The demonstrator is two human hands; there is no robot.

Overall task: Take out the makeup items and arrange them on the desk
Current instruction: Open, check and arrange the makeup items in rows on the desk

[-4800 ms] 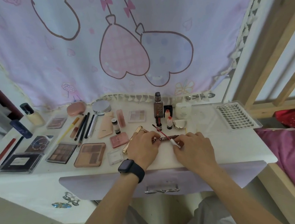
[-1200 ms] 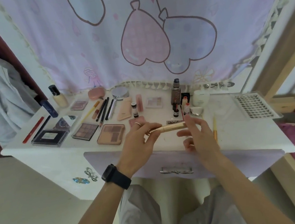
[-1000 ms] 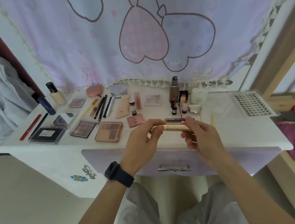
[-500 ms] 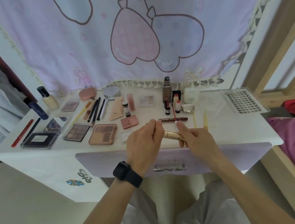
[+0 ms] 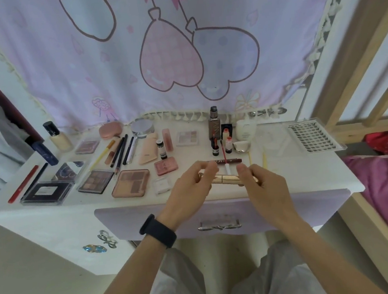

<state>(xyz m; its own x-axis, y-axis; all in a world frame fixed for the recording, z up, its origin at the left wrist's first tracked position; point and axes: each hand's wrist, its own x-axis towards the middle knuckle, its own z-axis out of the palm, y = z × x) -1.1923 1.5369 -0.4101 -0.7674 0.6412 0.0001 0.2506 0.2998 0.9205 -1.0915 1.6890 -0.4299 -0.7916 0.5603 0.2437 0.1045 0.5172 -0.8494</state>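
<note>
Holding the gold tube point(image 5: 226, 179) level at centre frame, the left hand point(image 5: 189, 189) is pinching its left end and the right hand point(image 5: 262, 187) is pinching its right end, just above the bench point(image 5: 296, 177) front edge. Against half a second ago, the tube is now sitting level, not tilted, parallel to the dark red pencil point(image 5: 233, 160) just behind it. Judgement: it is nearing set-down among the items already arranged.

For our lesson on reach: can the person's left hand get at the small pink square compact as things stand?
Probably yes: the small pink square compact lies just beyond the left hand, nothing between, though it must first release the slim gold metal tube.
</note>
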